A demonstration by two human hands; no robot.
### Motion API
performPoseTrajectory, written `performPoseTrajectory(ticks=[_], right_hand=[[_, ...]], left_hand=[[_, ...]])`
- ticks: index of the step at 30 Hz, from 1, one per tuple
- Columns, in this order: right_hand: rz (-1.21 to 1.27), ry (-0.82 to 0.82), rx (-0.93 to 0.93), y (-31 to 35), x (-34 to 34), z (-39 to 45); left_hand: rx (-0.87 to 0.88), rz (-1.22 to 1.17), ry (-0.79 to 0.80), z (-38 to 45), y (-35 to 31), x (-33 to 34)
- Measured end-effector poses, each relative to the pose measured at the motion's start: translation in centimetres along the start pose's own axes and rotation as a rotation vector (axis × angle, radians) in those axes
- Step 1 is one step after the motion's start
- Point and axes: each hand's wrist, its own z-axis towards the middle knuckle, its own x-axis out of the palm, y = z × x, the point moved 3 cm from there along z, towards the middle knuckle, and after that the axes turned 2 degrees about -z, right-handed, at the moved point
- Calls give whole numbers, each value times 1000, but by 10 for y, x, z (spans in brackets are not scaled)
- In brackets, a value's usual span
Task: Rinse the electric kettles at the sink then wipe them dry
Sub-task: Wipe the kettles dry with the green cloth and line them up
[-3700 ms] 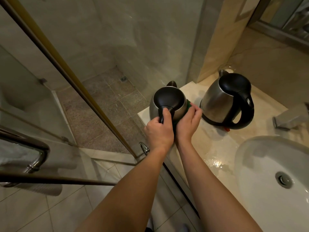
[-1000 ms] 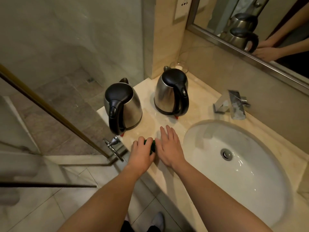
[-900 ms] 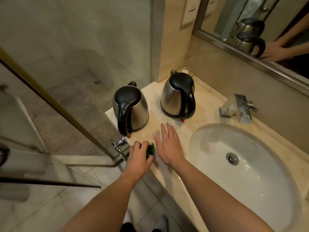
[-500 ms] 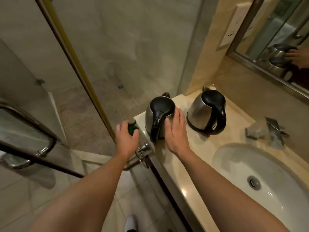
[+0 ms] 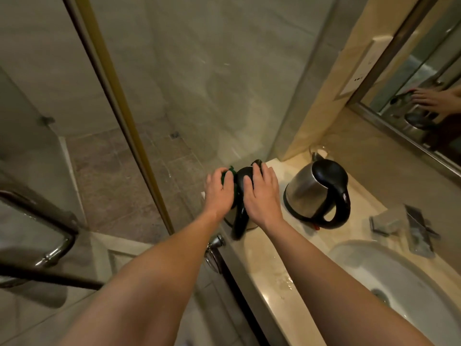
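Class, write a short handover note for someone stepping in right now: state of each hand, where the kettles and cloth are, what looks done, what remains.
Left hand: grips the green cloth against the near kettle's left side.
Right hand: fingers spread flat on that kettle's lid, steadying it.
Near kettle: upright at the counter's left end, by the shower glass.
Far kettle: upright on the counter, untouched, between the near kettle and the tap.
Done: both kettles are out of the sink.
Left: finish wiping the near kettle; whether the far one is dry cannot be told.

Brushed steel kettle, glossy black plastic handle, polished marble counter
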Motion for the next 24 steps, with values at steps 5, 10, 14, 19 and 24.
performPoseTrajectory(ticks=[5, 10, 14, 19, 24], right_hand=[[-106, -50, 15, 3, 4, 1], [-190, 6, 83, 16, 1, 8], [-216, -7, 106, 20, 7, 1], [-230, -49, 86, 19, 8, 1], [-219, -67, 80, 20, 8, -1]], left_hand=[[-4, -93, 52, 16, 10, 3], [-78, -237, 86, 34, 20, 4], [-174, -308, 120, 39, 42, 6], [-253, -350, 65, 25, 74, 9], [-231, -508, -71, 6, 74, 17]])
